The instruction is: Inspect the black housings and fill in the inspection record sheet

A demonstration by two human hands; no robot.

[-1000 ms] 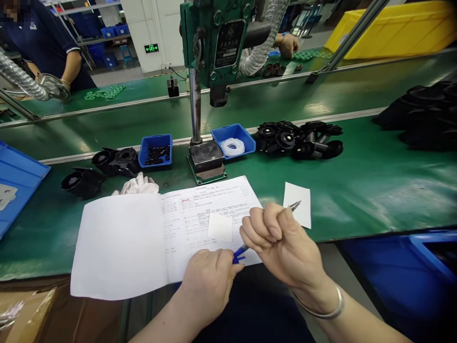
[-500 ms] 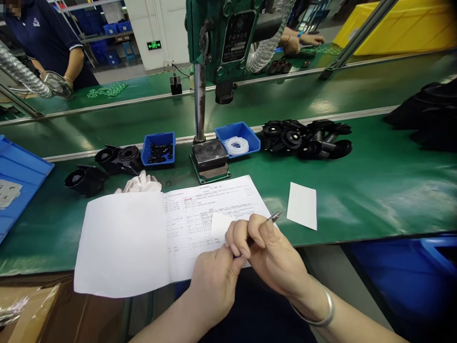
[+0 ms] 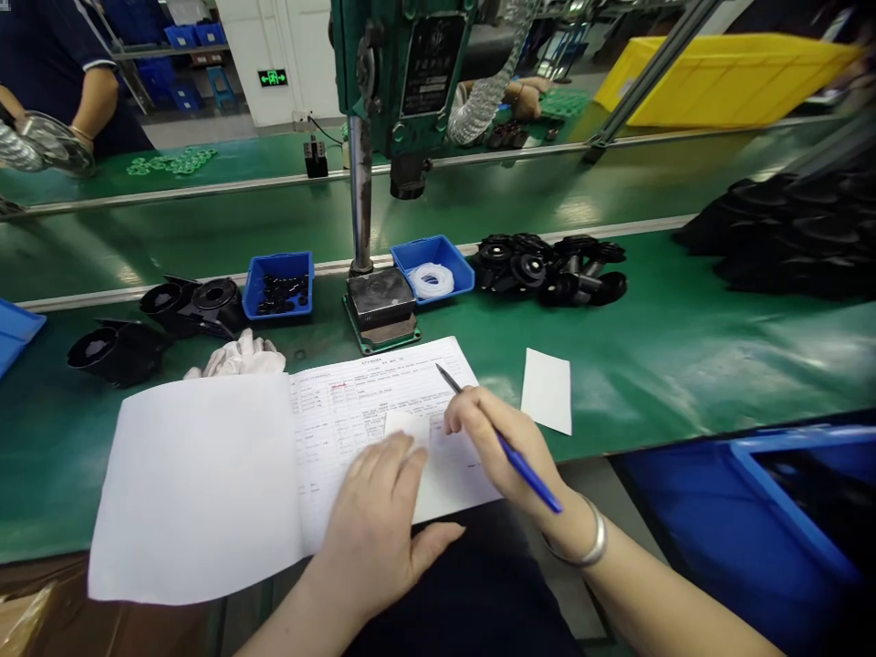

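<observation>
An open booklet point(image 3: 205, 474) lies at the bench's front edge, its left page blank and its right page printed with tables. My left hand point(image 3: 376, 511) rests over the printed page, fingers stretched out and thumb apart. Partly under its fingertips is a small white paper slip point(image 3: 405, 425). My right hand point(image 3: 503, 447) grips a blue pen point(image 3: 524, 470), whose dark tip points up and left above the page. To the right of the booklet, a white card point(image 3: 546, 392) lies on the green bench.
Behind the booklet stands a green press point(image 3: 380, 306) between a blue bin of small black parts point(image 3: 277, 285) and a blue bin of white rings point(image 3: 433, 278). Black parts point(image 3: 547, 265) are piled to the right; white gloves point(image 3: 239, 354) lie left. A co-worker point(image 3: 61, 73) stands across the bench.
My hands have come apart. The left has flattened onto the page, and the right now holds the pen with its tip turned away from me. The view has shifted to the right.
</observation>
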